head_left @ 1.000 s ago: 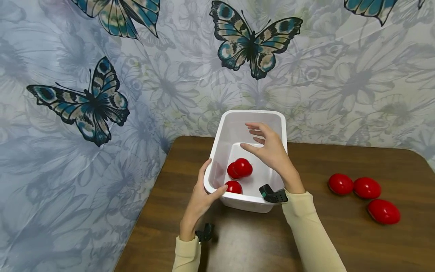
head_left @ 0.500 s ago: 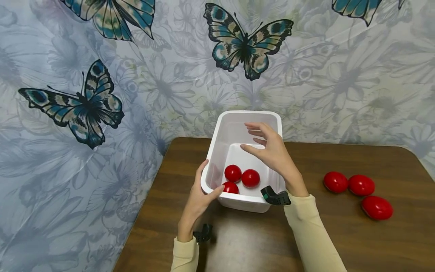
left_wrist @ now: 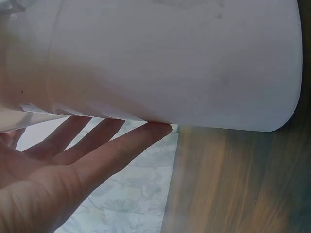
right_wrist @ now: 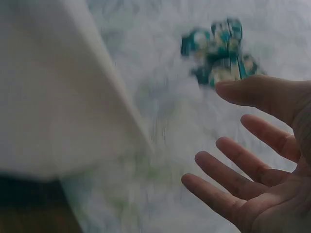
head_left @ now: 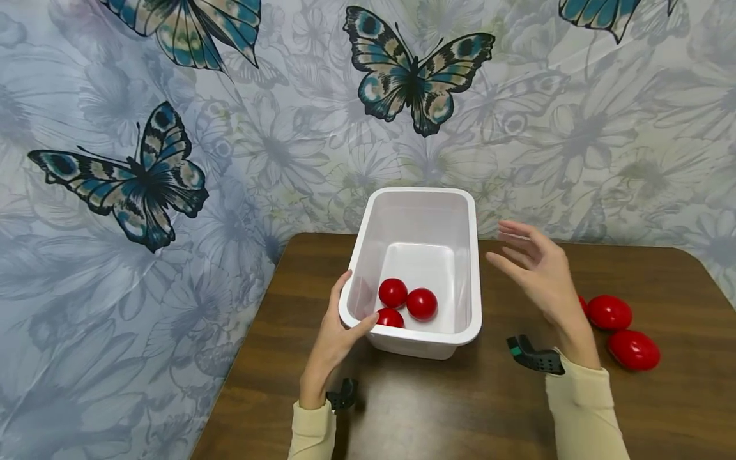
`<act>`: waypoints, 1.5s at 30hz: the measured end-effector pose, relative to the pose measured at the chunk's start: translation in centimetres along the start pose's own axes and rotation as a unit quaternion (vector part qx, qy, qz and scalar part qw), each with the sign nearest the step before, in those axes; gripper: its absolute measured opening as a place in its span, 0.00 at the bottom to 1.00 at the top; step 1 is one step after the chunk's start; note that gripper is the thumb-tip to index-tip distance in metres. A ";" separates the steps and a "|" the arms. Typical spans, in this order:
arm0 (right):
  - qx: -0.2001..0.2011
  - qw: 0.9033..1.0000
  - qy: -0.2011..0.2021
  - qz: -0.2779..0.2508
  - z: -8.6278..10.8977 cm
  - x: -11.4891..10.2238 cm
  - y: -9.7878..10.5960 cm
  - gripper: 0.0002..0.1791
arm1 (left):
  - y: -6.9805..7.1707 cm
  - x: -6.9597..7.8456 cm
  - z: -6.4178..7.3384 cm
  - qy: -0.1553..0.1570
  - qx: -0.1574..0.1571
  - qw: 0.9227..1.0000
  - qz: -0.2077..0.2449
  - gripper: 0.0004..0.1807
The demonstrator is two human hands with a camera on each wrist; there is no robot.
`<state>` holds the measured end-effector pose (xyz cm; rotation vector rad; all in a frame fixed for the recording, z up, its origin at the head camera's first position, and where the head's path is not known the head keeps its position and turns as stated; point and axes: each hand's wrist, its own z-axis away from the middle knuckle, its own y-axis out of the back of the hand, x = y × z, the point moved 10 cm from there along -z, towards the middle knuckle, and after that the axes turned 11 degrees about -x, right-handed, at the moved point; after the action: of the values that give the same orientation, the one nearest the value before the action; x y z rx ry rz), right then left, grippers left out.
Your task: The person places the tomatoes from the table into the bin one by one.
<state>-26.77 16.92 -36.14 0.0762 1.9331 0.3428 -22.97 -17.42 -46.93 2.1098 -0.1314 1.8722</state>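
A white plastic tub [head_left: 473,281] stands on the table with three shiny red balls [head_left: 422,304] inside, near its front end. My left hand [head_left: 335,338] holds the tub's front left corner, thumb over the rim and fingers along the outer side. In the left wrist view its fingertips [left_wrist: 158,128] touch the tub's wall. To the right of the tub, my right hand [head_left: 543,275] is in the air, fingers spread and holding nothing. Behind it, more red balls [head_left: 634,350] lie on the table, one mostly hidden by the hand.
The brown wooden table [head_left: 437,409] reaches back to a wall [head_left: 276,128] with a flower and butterfly print. Each wrist wears a black strap [head_left: 535,356]. The tub's back end stands near the wall.
My right hand has come out from over the tub and moved right toward the table balls. Inside the tub, one ball has rolled off another and settled. My left hand keeps its place.
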 end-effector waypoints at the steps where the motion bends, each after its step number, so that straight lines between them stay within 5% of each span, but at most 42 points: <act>1: 0.011 1.000 -0.003 -0.013 0.8 0.7 1.3 0.31 | 0.1 0.0 0.0 -0.002 -0.001 1.000 0.000 0.50; 8: 0.070 0.994 -0.064 -0.058 5.8 5.7 8.8 0.34 | 0.6 0.3 0.0 -0.013 -0.004 1.000 0.003 0.51; 13: 0.084 0.992 -0.081 -0.043 7.1 7.1 11.2 0.34 | 0.5 0.2 0.1 -0.006 -0.008 1.000 0.003 0.51; 20: 0.074 0.987 -0.130 0.056 8.9 10.9 10.9 0.34 | -0.2 0.2 -0.1 0.000 -0.020 1.000 0.005 0.50; 31: 0.033 0.946 -0.229 0.230 10.7 17.0 8.7 0.34 | -0.4 0.2 0.0 -0.003 -0.022 1.000 0.010 0.52; 37: 0.023 0.933 -0.253 0.255 10.6 18.5 7.7 0.38 | -0.2 0.2 0.2 0.000 -0.013 1.000 0.015 0.51; 45: 0.027 0.932 -0.238 0.271 10.2 18.4 7.1 0.40 | 0.2 0.2 0.3 -0.002 -0.011 1.000 0.014 0.51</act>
<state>-25.16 29.69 -54.21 0.6787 1.4108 0.5762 -22.73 -17.66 -46.69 2.1068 -0.1825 1.8736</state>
